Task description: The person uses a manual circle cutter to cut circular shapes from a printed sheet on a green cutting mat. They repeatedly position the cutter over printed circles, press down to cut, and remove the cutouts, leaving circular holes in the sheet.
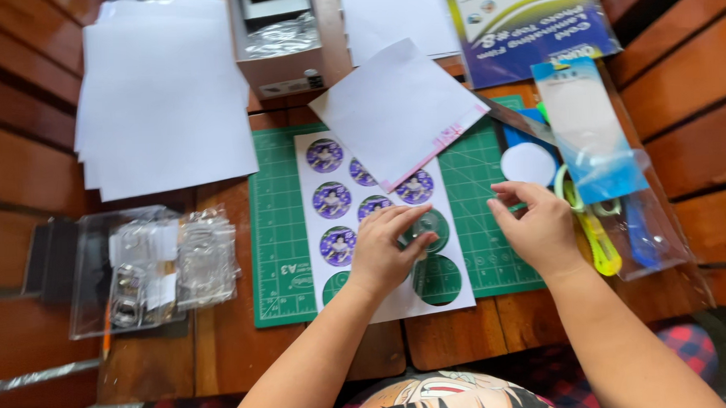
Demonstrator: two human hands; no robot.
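Sticker sheet (380, 219), white with round purple prints and cut-out holes, lies on green cutting mat (275, 231); left hand (385, 247) presses it, fingers flat on a clear disc (428, 226). Right hand (537, 226) pinches, contents unclear. Clear plastic packets (152, 264) left; blue-labelled sleeve (590, 132) right

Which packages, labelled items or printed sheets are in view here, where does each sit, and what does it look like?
Sticker sheet: on the green mat, under the left hand; white with round purple pictures.
Cardboard box: top centre; open, white-grey.
Glossy pack: top right; blue-purple, flat.
Blister card: right of the right hand; pale blue, clear sleeve.
Clear bags: left; transparent, holding small metal parts.
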